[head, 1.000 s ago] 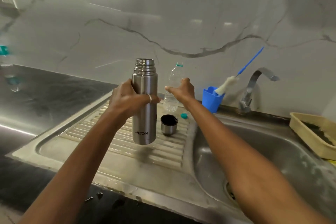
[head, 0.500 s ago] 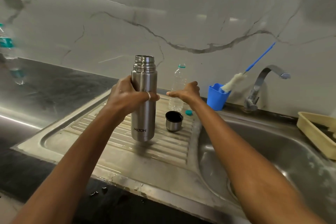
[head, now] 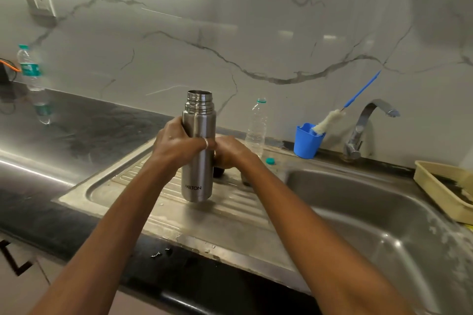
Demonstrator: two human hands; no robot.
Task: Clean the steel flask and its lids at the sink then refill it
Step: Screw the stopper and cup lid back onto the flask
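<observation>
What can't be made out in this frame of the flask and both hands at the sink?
All in the head view:
- right hand: its fingers are hidden behind the steel flask, so its grip is unclear.
- cup lid: mostly under the right hand; only a dark sliver shows.
- Flask's inside: the mouth is seen side-on.
- beige tray: cut off by the right edge.

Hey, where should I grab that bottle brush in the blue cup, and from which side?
Pinch the bottle brush by its thin blue handle, coming from above. The handle leans up and to the right, free of the blue cup, while the fluffy head rests at the cup's rim. Mind the tap just to its right.
</observation>
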